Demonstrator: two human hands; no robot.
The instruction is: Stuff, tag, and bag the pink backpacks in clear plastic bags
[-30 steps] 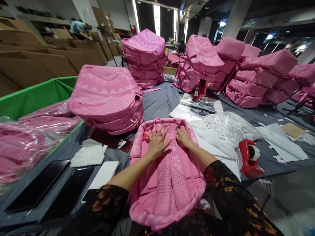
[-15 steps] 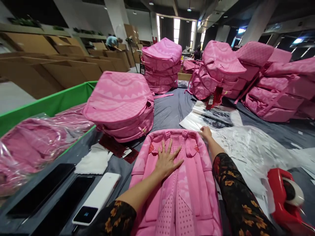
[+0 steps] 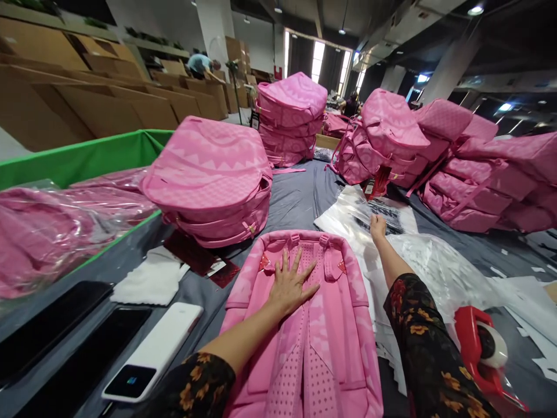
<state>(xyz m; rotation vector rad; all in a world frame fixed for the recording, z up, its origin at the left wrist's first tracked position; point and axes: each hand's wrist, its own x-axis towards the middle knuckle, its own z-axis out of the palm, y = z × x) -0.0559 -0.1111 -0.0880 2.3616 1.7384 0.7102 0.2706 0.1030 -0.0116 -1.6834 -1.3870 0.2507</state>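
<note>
A pink backpack (image 3: 343, 325) lies straps-up in front of me, its padded back panel facing upward. My left hand (image 3: 289, 284) rests flat on the upper middle of this panel with fingers spread. Beyond the backpack's top right corner, my right hand (image 3: 378, 226) is closed, its fingers curled at a clear plastic bag (image 3: 348, 203) with dark print. The fingertips are partly hidden, but the film looks pinched in them. A crumpled pile of clear plastic bags (image 3: 439, 267) spreads to the right of that hand.
Left: another pink backpack (image 3: 209, 168), red tags (image 3: 191, 252), a white cloth (image 3: 150, 276), a white power bank (image 3: 154, 348), dark phones (image 3: 82, 366) and a green-sided bin (image 3: 87, 157). Right: a red tape dispenser (image 3: 472, 342). Stacked pink backpacks (image 3: 291, 125) stand farther back. A person (image 3: 201, 65) bends near cartons.
My right hand has moved forward and right from the backpack's top corner onto the plastic bag. My left hand stays flat on the backpack. The view has shifted slightly.
</note>
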